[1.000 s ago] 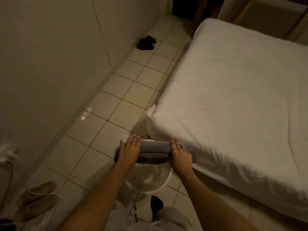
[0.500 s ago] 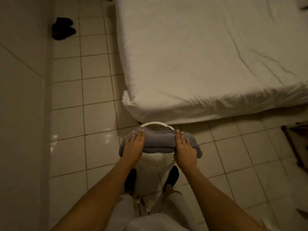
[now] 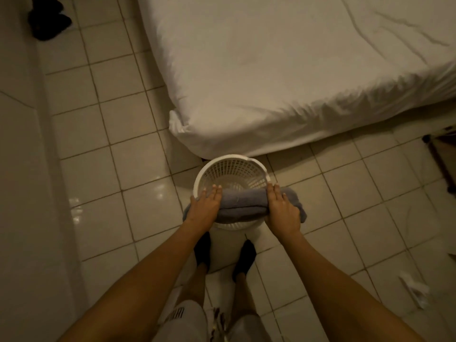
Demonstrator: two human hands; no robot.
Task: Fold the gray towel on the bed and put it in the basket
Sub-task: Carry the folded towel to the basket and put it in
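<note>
Gray towel (image 3: 243,203), folded thick, held over near rim of white basket (image 3: 230,161); my left hand (image 3: 205,208) clasps its left end, right hand (image 3: 283,211) its right end; basket on tiled floor (image 3: 138,169) just beside bed (image 3: 283,70) corner.

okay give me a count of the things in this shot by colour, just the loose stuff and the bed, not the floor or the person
Gray: 1, the folded towel, held by the left hand and right hand
White: 3, the basket, the bed, a crumpled scrap on the floor
Black: 1, a dark bundle by the wall
Total: 5
</note>
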